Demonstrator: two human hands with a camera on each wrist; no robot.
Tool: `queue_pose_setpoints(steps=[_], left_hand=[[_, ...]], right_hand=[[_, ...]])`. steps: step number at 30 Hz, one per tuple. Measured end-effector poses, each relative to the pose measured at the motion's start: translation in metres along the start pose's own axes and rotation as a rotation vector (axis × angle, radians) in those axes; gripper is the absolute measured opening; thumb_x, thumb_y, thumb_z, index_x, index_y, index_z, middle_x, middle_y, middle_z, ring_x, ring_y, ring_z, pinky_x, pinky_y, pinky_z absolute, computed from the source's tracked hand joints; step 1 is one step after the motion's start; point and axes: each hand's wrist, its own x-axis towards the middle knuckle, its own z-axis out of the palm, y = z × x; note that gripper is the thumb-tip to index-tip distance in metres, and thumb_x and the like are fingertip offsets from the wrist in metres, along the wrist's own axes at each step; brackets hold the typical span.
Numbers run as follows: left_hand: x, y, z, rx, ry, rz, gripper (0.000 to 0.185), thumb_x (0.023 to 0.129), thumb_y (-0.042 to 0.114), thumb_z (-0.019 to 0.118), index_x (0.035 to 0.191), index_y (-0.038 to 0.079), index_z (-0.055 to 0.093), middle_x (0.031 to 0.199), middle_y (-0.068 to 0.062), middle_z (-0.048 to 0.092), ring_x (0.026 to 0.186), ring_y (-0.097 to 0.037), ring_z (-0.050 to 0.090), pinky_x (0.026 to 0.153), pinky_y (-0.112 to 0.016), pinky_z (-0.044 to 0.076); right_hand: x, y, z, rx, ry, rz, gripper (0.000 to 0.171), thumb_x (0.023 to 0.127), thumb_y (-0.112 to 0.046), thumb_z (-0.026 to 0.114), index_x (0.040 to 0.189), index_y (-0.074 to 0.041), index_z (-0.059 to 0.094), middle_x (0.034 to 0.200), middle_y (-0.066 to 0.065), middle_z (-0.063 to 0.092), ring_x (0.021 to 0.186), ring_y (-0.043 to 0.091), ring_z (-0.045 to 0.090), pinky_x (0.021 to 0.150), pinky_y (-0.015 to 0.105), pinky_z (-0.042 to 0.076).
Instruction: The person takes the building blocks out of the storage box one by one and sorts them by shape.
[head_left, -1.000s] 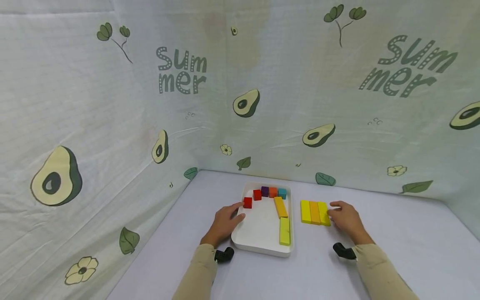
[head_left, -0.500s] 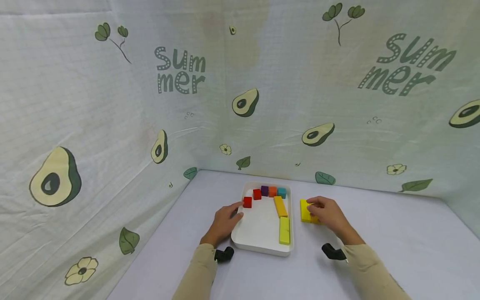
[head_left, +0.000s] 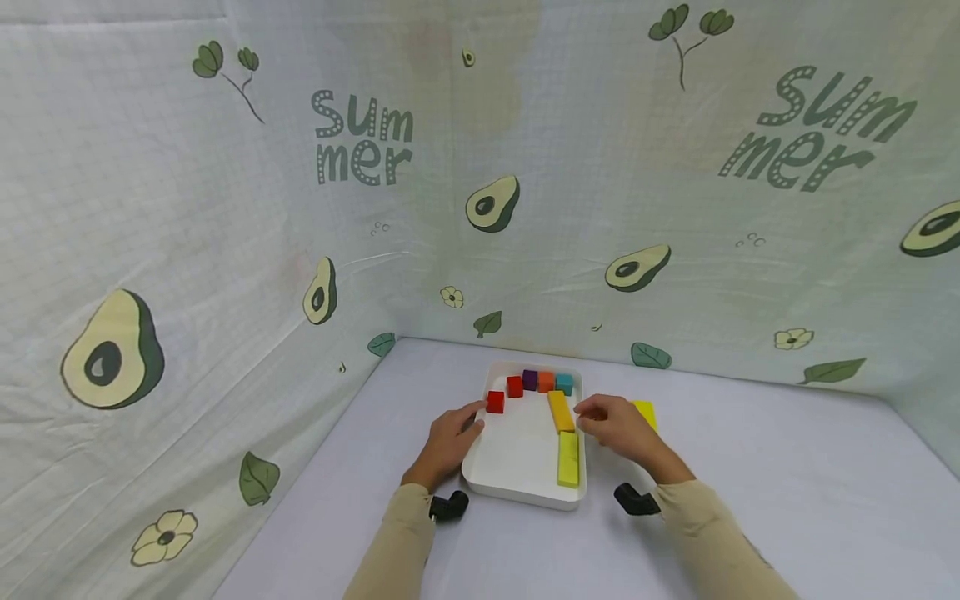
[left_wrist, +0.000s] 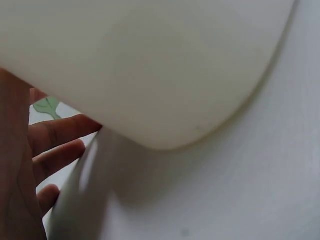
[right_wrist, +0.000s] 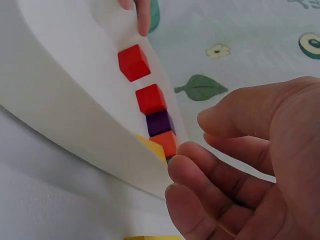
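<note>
Resting at the left rim of the white tray (head_left: 513, 460) on the desk (head_left: 532, 554), the left hand (head_left: 446, 442) shows a loose, uncurled grip in the head view; the right hand (head_left: 617, 427) sits by the right rim, near the orange-yellow block (head_left: 560, 412). In the left wrist view, extended fingers (left_wrist: 65, 131) meet the tray's edge. In the right wrist view, the right grip is loosely bent, visibly holding nothing. The block is probably light, stiff and smooth: best pinched across its long sides.
</note>
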Motion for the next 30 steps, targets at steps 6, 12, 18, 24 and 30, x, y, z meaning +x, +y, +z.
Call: queue_pose_setpoints(steps=[6,12,18,24,30], left_hand=[[0.0,-0.001,-0.003,-0.029,-0.043,-0.027,0.045,0.102,0.043,0.054,0.146,0.035,0.053,0.147,-0.001,0.052,0.136,-0.033,0.042,0.108,-0.065,0.034],[0.002,-0.003,-0.007,-0.028,-0.092,-0.075,0.051,0.099,0.049,0.056,0.148,0.037,0.05,0.149,-0.003,0.048,0.136,-0.033,0.041,0.107,-0.066,0.035],[0.003,-0.005,-0.012,-0.029,-0.148,-0.088,0.058,0.094,0.055,0.061,0.148,0.038,0.049,0.152,-0.003,0.046,0.141,-0.035,0.038,0.108,-0.066,0.033],[0.001,-0.002,-0.016,-0.044,-0.161,-0.1,0.06,0.092,0.055,0.064,0.147,0.037,0.05,0.154,-0.004,0.044,0.143,-0.035,0.035,0.11,-0.066,0.031],[0.001,-0.003,-0.017,-0.046,-0.165,-0.096,0.061,0.092,0.057,0.063,0.148,0.038,0.049,0.154,-0.001,0.044,0.143,-0.034,0.035,0.109,-0.066,0.031]], right_hand=[[0.005,-0.01,0.008,-0.1,-0.03,-0.038,0.024,0.094,-0.01,0.068,0.117,-0.006,0.068,0.1,0.001,0.065,0.089,0.02,0.058,0.082,0.036,0.056],[0.009,-0.019,0.013,-0.216,-0.116,-0.058,0.025,0.089,-0.007,0.069,0.114,-0.008,0.07,0.099,-0.001,0.065,0.09,0.019,0.057,0.085,0.038,0.056],[0.009,-0.027,0.018,-0.344,-0.195,-0.057,0.036,0.084,-0.006,0.072,0.12,-0.01,0.07,0.105,0.0,0.066,0.091,0.019,0.056,0.088,0.041,0.055],[0.006,-0.037,0.02,-0.44,-0.246,-0.026,0.041,0.082,-0.006,0.077,0.121,-0.013,0.071,0.114,0.002,0.065,0.094,0.021,0.054,0.088,0.043,0.054],[0.006,-0.039,0.023,-0.513,-0.306,-0.004,0.047,0.076,-0.003,0.081,0.12,-0.017,0.072,0.111,0.002,0.059,0.091,0.023,0.053,0.078,0.038,0.054]])
